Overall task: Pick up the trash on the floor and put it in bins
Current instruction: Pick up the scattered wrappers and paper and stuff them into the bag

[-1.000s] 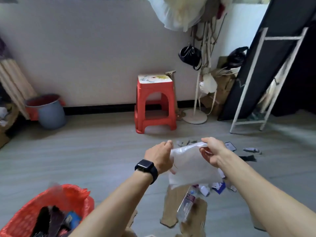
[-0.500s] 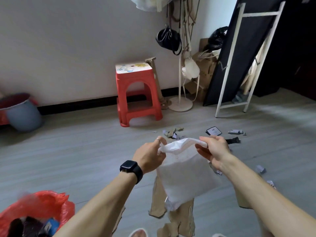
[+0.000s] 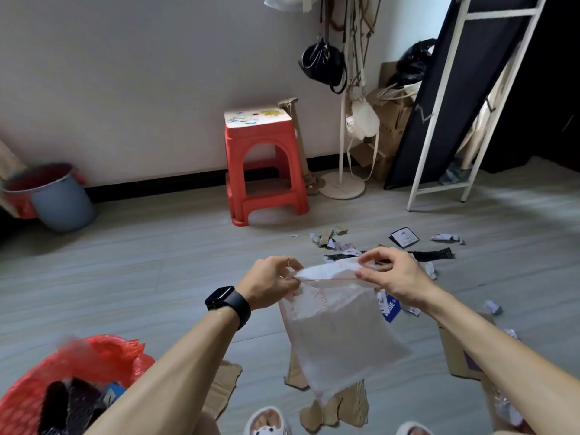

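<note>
From the head camera, the left hand [image 3: 271,282] and right hand [image 3: 390,277] each pinch the top edge of a translucent plastic bag [image 3: 339,334]. The bag hangs below the fingers, over torn cardboard [image 3: 345,406]. Paper scraps [image 3: 329,238] lie just beyond the fingertips, and a red-lined bin [image 3: 94,365] sits down-left of the left fingers.

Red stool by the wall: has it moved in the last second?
No. The red stool still stands at the black skirting, just left of the coat stand's round base; only the camera turned.
</note>
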Demonstrator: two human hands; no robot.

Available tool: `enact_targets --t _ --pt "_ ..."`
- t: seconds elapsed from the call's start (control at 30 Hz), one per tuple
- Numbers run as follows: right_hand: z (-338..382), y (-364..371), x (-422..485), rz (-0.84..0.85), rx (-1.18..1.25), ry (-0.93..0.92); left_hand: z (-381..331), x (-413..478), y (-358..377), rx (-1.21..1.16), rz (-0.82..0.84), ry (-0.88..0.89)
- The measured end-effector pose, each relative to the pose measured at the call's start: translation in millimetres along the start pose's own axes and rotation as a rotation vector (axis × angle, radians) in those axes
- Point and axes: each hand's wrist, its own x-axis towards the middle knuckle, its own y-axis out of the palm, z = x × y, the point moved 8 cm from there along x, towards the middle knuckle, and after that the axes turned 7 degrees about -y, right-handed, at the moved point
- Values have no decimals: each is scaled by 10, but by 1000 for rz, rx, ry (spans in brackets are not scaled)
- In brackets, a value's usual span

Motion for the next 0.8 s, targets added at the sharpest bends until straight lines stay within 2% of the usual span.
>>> enact_targets --t 0.2,0.3,0.4,0.5,0.57,0.67,0.8 --pt "120 165 -57 105 -130 -53 152 -126 -137 -124 -16 -87" --pt "206 157 -28 -17 -285 -140 149 -135 -93 -83 31 -84" --pt "262 77 -21 -130 -287 -210 129 -145 -86 -64 57 -74" --pt "233 -46 -28 -172 -181 -167 158 -151 -176 -73 19 -90" --pt "114 -20 -17 -94 -5 -72 183 -158 -254 -118 -13 -95" --pt "68 56 -33 -2 215 -37 209 -162 -323 -136 -43 -85" --pt "89 3 -29 -81 352 -25 205 -131 -371 -43 -129 -45"
